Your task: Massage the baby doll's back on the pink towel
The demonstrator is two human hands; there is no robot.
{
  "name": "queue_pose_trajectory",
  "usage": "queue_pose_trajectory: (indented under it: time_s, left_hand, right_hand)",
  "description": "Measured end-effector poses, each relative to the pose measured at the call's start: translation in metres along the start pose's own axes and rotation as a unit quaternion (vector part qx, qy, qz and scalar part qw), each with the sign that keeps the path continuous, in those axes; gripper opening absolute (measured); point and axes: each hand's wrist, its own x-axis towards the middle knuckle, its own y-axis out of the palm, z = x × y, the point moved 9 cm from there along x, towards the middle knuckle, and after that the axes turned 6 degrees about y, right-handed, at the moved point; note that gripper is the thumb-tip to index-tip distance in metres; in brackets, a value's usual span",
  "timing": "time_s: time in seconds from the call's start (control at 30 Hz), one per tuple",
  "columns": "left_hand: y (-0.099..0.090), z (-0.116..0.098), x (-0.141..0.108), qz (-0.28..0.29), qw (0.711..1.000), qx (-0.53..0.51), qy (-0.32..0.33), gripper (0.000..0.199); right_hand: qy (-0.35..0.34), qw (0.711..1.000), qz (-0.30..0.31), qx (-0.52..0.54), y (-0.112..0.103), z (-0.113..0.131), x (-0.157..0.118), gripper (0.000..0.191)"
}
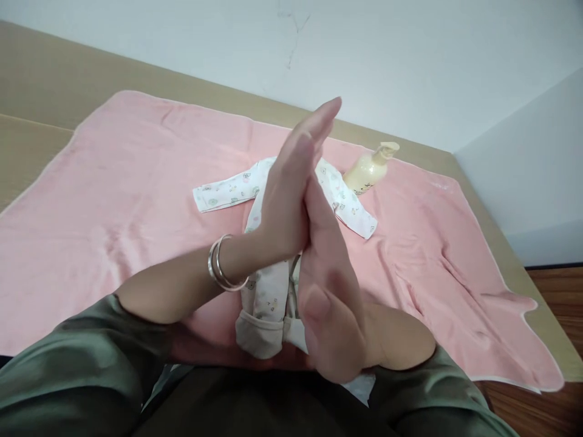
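My left hand [286,203], with two silver bangles [218,264] at its wrist, is raised in front of me. Palm to palm against it lies my right hand [331,285], the fingers of both stretched out. I see nothing held; the space between the palms is hidden. Below and behind them a white printed baby outfit [230,191] is spread out, long sleeves to each side and folded cuffs towards me. The hands cover its middle. A pale yellow pump bottle [365,173] lies tilted beside the outfit's right sleeve.
A pink blanket [136,176] lies under the outfit and bottle, wrinkled at the right. It covers much of a light wooden surface [40,67]. White walls [387,67] stand behind and to the right. Dark wood [553,297] shows at the lower right.
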Motion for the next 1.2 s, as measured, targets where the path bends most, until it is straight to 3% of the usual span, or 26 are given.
queue_pose_trajectory:
  time_s: [0.13,0.27,0.4,0.57,0.67,0.8,0.93,1.07,1.13,1.2]
  left_hand:
    - [-0.021,0.066,0.029,-0.038,0.995,0.026,-0.084,0.044]
    - [-0.046,0.111,0.044,-0.091,0.981,0.125,-0.115,0.027]
    - [-0.048,0.143,0.042,-0.064,0.970,0.210,-0.107,0.018]
    - [-0.052,0.157,0.036,-0.038,0.948,0.305,-0.088,0.019]
    - [-0.053,0.157,0.034,-0.022,0.937,0.339,-0.079,0.022]
    - [-0.055,0.160,0.031,-0.022,0.935,0.344,-0.079,0.027]
    - [-0.059,0.164,0.029,-0.047,0.939,0.333,-0.071,0.023]
    - [-0.065,0.166,0.026,-0.085,0.951,0.291,-0.065,0.030]
    - [-0.066,0.166,0.025,-0.093,0.953,0.279,-0.068,0.032]
    - [-0.066,0.165,0.024,-0.089,0.953,0.282,-0.066,0.031]
  right_hand:
    - [0.010,0.999,0.017,0.028,-0.018,-0.007,0.025,0.061]
    - [0.073,0.996,0.028,-0.044,-0.024,-0.060,0.063,0.055]
    - [0.112,0.985,-0.039,-0.122,-0.024,-0.115,0.091,0.055]
    - [0.071,0.971,0.009,-0.229,-0.010,-0.145,0.104,0.057]
    - [0.089,0.962,0.016,-0.259,-0.023,-0.168,0.111,0.056]
    - [0.170,0.943,-0.038,-0.284,-0.047,-0.193,0.115,0.057]
    - [0.201,0.915,-0.058,-0.344,-0.033,-0.177,0.103,0.061]
    - [0.112,0.923,-0.005,-0.367,0.003,-0.142,0.095,0.060]
    - [0.078,0.931,0.034,-0.354,0.009,-0.142,0.098,0.060]
    - [0.087,0.937,0.045,-0.335,-0.001,-0.155,0.106,0.059]
